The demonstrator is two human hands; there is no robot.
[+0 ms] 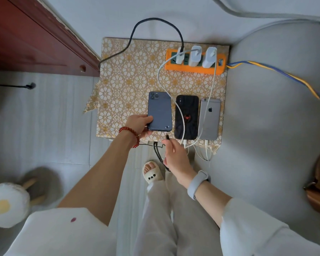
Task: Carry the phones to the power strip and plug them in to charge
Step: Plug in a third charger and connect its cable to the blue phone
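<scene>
Left hand [139,124] grips blue phone [160,110] at near corner, face down on patterned table [129,74]. Right hand [175,154] pinches black cable plug [167,136] just beside phone's bottom edge.

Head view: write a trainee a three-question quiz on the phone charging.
1. True or false: the left hand grips the blue phone.
2. How many white chargers sit in the orange power strip?
3. The right hand pinches: A) the black cable plug, B) the silver phone, C) the black phone.

Key: 1 true; 2 three; 3 A.
</scene>
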